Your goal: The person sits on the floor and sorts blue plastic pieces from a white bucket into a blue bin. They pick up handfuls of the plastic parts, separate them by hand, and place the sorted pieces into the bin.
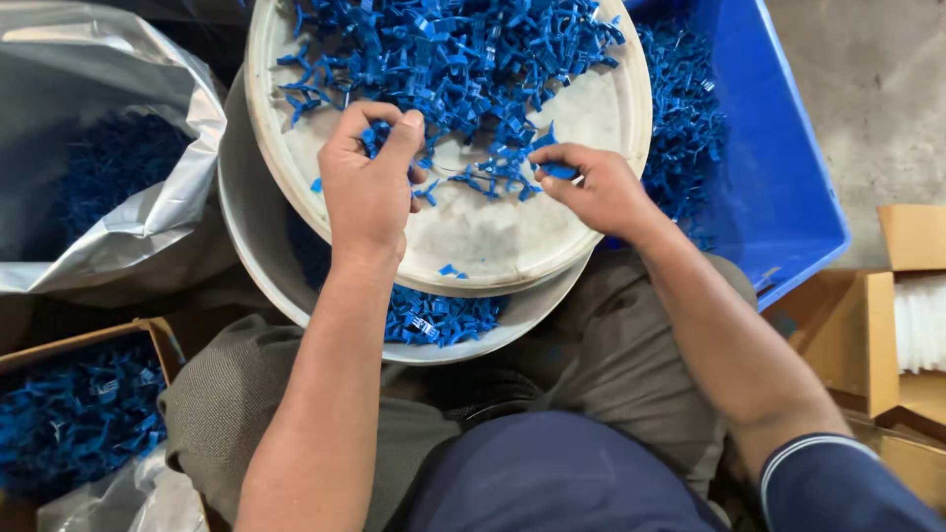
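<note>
- I see two hands, both bare, over one round white tray [512,246] covered with small blue plastic clips [463,49], too many to count.
- The tray sits on one larger white basin [251,246], which also holds blue clips under the tray's near edge.
- One blue crate [778,187] lies beyond the tray to the right, with more clips heaped against its wall.
- One silver bag [118,128] stands open at the left, clips inside; one cardboard box [79,404] at lower left holds more.
- Cardboard boxes at the right edge [887,335] hold something white that I cannot make out.
- The floor [867,89] is bare grey concrete; the person sits with the basin at their knees, in olive trousers.
- My left hand [370,187] is curled into a loose fist, fingers closed around a few clips at the near edge of the pile.
- My right hand [596,187] is pinched shut, thumb and forefinger holding one clip [558,171], just right of the left hand.
- The main pile lies just beyond both hands, on the tray's far half; the near half is mostly bare.
</note>
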